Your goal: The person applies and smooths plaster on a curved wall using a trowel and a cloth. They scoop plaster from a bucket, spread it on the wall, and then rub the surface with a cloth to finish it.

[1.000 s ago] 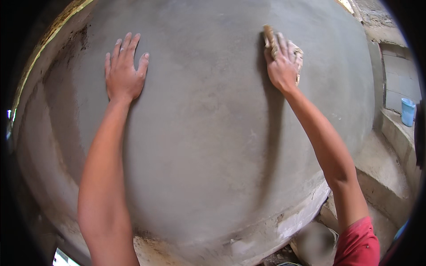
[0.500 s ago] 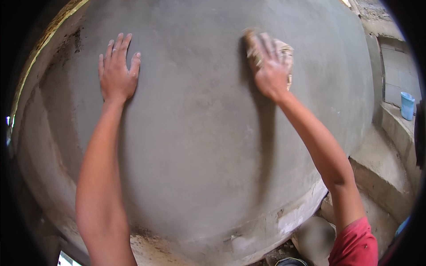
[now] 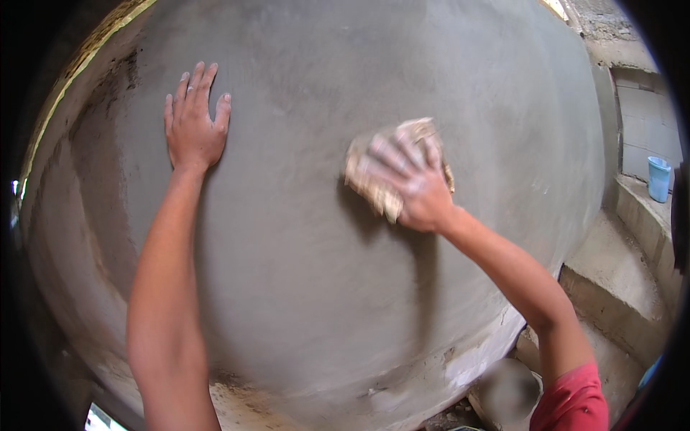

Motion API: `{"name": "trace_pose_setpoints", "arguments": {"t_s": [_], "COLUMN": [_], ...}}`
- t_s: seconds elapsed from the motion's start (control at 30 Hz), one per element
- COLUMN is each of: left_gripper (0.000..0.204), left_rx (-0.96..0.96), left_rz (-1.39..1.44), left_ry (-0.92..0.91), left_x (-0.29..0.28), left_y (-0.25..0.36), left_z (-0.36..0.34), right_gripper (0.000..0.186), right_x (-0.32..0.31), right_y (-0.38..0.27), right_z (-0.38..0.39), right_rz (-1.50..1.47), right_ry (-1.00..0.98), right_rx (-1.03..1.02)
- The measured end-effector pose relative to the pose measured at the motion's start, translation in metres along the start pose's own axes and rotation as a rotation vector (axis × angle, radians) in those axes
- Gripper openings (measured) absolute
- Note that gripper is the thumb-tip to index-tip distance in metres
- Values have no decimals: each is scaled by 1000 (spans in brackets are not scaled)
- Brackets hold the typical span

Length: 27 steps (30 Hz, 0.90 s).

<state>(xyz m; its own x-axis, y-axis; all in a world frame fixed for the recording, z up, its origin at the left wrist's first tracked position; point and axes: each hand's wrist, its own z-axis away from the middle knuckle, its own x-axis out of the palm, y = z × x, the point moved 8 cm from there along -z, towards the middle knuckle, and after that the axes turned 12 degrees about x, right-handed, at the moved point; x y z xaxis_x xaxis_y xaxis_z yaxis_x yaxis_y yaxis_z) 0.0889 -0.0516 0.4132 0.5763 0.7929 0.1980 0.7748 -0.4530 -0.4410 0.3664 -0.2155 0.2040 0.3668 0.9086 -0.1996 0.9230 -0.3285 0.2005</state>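
Note:
A grey plastered wall (image 3: 309,287) fills most of the view, bowed by the lens. My left hand (image 3: 195,129) lies against it at upper left, fingers outstretched and nothing held. Near the middle, my right hand (image 3: 410,179) presses a crumpled beige cloth or pad (image 3: 384,201) against the plaster, its fingers spread over the pad and smeared by motion. Both forearms come up from the lower edge.
At right, concrete steps (image 3: 607,273) rise beside a ledge (image 3: 643,219), with a light blue plastic cup or small bucket (image 3: 658,183) and a grey block wall (image 3: 643,118) behind. A round grey object (image 3: 503,388) sits low by the wall's foot.
My right hand has swept down and to the left with the pad, turning so its fingers point upper left. My left hand sits slightly lower than half a second ago.

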Motion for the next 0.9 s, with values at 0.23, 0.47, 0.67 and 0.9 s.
{"name": "trace_pose_setpoints", "arguments": {"t_s": [0.23, 0.47, 0.67, 0.9], "left_gripper": [62, 61, 60, 58], "left_rx": [-9, 14, 2, 29], "left_rz": [59, 33, 59, 32], "left_ry": [11, 7, 30, 55], "left_x": [1, 4, 2, -1], "left_y": [14, 4, 15, 1], "left_z": [-9, 3, -8, -3], "right_gripper": [69, 54, 66, 59], "right_x": [-34, 2, -33, -5], "right_y": [125, 6, 123, 12], "right_z": [-43, 31, -23, 29], "right_rz": [59, -123, 113, -81], "right_ry": [352, -72, 345, 63], "right_rx": [549, -85, 547, 31]}}
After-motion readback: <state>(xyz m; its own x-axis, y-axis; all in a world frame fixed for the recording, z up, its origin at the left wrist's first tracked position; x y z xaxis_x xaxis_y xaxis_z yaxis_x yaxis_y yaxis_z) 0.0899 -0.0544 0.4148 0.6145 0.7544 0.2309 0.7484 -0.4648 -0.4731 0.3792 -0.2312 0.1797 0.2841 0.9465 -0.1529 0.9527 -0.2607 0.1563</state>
